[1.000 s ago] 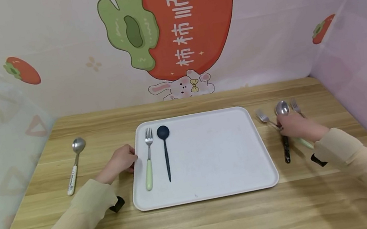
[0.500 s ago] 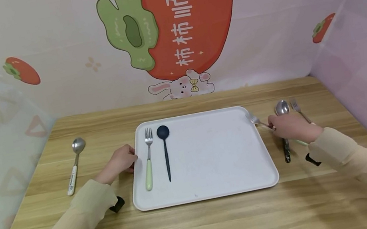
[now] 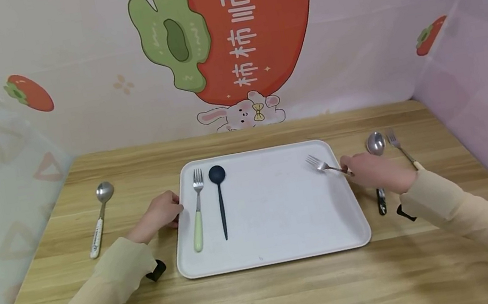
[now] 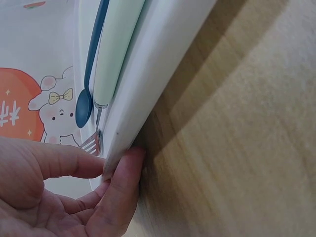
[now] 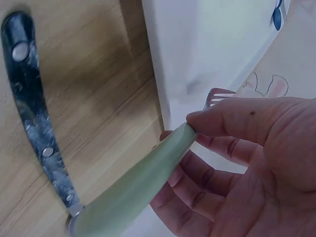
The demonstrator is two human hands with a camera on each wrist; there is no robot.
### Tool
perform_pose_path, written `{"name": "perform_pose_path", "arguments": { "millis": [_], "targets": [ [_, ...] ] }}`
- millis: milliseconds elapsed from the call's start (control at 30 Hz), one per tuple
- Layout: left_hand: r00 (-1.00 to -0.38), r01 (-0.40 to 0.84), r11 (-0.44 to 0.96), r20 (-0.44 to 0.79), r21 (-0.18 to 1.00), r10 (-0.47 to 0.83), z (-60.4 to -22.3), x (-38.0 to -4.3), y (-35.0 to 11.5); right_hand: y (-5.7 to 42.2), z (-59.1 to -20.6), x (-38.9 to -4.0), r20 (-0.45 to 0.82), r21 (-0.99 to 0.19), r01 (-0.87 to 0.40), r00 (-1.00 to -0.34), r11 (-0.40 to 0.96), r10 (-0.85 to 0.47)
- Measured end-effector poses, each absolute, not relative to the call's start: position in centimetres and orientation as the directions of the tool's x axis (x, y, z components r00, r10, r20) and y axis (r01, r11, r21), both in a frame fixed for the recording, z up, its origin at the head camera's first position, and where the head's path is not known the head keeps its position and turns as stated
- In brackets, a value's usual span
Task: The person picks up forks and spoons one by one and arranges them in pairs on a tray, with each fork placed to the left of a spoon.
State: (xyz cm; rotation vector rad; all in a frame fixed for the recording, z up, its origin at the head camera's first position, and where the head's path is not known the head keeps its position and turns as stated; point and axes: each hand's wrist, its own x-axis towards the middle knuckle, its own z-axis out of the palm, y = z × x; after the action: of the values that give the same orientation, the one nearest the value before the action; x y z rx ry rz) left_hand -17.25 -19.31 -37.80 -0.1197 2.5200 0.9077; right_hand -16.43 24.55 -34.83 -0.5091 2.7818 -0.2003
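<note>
My right hand [image 3: 375, 172] pinches a fork [image 5: 148, 182] by its pale green handle, between thumb and fingers. In the head view the tines point left over the white tray's right part. My left hand [image 3: 161, 212] grips the tray [image 3: 283, 210] at its left rim, thumb and a finger on either side of the edge in the left wrist view. On the tray's left lie a green-handled fork [image 3: 197, 231] and a black spoon [image 3: 220, 199]. Beneath my right wrist is a spoon with a dark patterned handle [image 5: 37, 106], partly hidden in the head view.
A spoon with a white handle [image 3: 97, 238] lies on the wooden table [image 3: 259, 300] at the left. Another fork [image 3: 402, 147] with a cream handle lies at the far right. Walls with printed pictures [image 3: 252, 27] enclose the table at the back and sides.
My right hand has moved left with the fork, from beside the dark-handled spoon to the tray's right rim. The fork's head is now over the tray. My left hand has stayed put.
</note>
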Motion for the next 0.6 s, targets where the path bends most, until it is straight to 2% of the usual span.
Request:
{"name": "perform_pose_path", "arguments": {
  "millis": [267,400,600],
  "targets": [
    [-0.893,-0.227,0.777,-0.443,0.587,0.073,-38.1,-17.5,-19.4,22.7,-34.8,-16.0,-0.253,-0.152,-0.384,-0.876,0.911,-0.411],
    [-0.890,-0.232,0.783,-0.451,0.578,0.069,-37.9,-17.5,-19.4,21.8,-35.3,-15.9,-0.233,-0.176,-0.409,-0.867,0.895,-0.441],
    [-0.887,-0.229,0.788,-0.457,0.571,0.073,-37.6,-17.2,-19.3,20.5,-35.5,-15.7,-0.263,-0.224,-0.378,-0.864,0.898,-0.429]
  ]
}}
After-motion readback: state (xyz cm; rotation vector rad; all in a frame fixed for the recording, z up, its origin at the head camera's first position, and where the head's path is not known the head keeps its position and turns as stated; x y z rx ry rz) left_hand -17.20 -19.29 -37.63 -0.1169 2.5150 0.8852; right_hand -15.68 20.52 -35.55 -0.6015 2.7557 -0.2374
